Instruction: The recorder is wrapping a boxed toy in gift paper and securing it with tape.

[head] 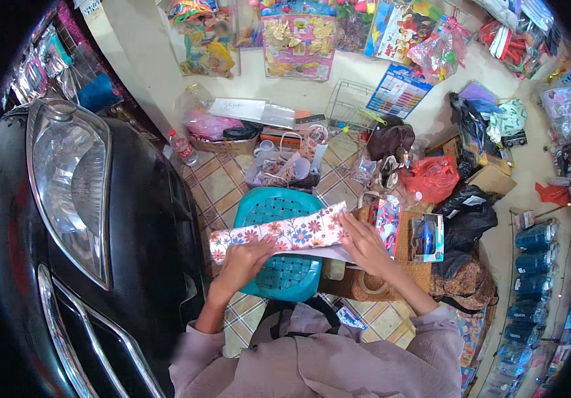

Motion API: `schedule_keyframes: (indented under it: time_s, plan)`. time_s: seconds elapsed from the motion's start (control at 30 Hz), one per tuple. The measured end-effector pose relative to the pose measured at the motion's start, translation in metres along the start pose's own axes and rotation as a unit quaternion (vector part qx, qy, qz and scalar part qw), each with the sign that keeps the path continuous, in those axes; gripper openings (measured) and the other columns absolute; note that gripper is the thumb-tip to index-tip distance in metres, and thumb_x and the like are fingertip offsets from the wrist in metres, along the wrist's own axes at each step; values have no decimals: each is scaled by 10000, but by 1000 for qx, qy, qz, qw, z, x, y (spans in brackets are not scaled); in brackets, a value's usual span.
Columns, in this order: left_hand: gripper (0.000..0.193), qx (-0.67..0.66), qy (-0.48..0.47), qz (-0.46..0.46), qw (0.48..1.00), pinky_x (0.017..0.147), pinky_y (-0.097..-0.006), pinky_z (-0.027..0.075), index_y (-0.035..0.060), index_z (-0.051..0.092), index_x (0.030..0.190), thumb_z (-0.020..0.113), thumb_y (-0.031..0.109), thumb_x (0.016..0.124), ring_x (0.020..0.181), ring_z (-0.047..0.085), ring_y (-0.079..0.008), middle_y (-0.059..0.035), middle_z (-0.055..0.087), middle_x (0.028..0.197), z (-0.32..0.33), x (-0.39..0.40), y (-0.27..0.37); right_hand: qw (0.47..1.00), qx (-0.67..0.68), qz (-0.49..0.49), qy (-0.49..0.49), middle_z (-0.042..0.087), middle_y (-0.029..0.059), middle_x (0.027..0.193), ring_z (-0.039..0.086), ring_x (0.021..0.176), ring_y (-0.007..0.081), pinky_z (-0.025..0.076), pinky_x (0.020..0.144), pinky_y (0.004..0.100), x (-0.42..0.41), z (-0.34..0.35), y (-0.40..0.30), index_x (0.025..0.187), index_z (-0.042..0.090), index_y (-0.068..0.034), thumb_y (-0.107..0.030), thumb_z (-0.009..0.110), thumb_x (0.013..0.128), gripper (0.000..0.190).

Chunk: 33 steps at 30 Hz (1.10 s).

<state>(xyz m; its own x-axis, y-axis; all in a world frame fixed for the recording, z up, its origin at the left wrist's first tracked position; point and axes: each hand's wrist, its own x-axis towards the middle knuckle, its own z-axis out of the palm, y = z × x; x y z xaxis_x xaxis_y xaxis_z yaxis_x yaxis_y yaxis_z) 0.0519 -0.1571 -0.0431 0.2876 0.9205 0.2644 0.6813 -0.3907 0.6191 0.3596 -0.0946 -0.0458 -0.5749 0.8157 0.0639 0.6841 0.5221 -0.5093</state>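
Note:
A long flat package or fold of white paper printed with red, orange and blue flowers, the floral paper (290, 234), lies slantwise above a teal plastic stool (285, 283) with a woven-pattern seat. My left hand (249, 259) holds its lower edge left of the middle, fingers curled. At the right end, my right hand (366, 245) grips the paper with its fingers stretched along the end and the thumb beneath. A strip of plain white underside shows below the printed side, between the hands. What is inside the paper, if anything, is hidden.
At left stands a black car's front with its headlight (69, 184). Beyond the stool is a basket with mugs (285, 169). On the right, a brown woven surface (412, 224) bears a tape roll (372, 283) and a boxed blue toy (426, 239). A red plastic bag (432, 179) lies behind.

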Motion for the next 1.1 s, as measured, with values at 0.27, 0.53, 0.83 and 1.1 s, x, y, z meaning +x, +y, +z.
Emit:
schedule_keyframes:
  time_s: [0.27, 0.53, 0.83, 1.1]
  plan:
    - [299, 38, -22, 20, 999, 748, -378, 531, 72, 651, 1089, 645, 120, 794, 886, 654, -296, -139, 661, 1031, -7, 3, 2, 987, 100, -24, 121, 604, 164, 1072, 597, 1012, 303, 446, 905, 373, 27, -28, 18, 1134, 600, -40, -218, 691, 814, 378]
    - [231, 16, -58, -49, 997, 814, -357, 528, 62, 685, 998, 676, 60, 768, 1013, 630, -255, -104, 657, 1065, -8, 4, 9, 983, 164, -57, -59, 682, 134, 892, 646, 846, 285, 456, 834, 357, 67, -8, 21, 979, 698, -46, -332, 744, 751, 368]
    - [237, 8, -36, -34, 999, 731, -370, 533, 102, 685, 1026, 663, 123, 791, 905, 654, -274, -113, 665, 1013, -8, 1, 7, 917, 352, 69, -173, 670, 24, 754, 595, 725, 88, 453, 672, 264, 68, -3, 49, 799, 714, -34, -304, 769, 758, 278]
    - [263, -4, -34, -6, 999, 740, -364, 534, 110, 688, 1033, 671, 107, 771, 907, 657, -263, -110, 663, 1015, -7, 1, -1, 962, 246, 51, -104, 649, 8, 725, 533, 675, 58, 433, 641, 256, 65, -52, 82, 721, 672, -37, -260, 755, 776, 244]
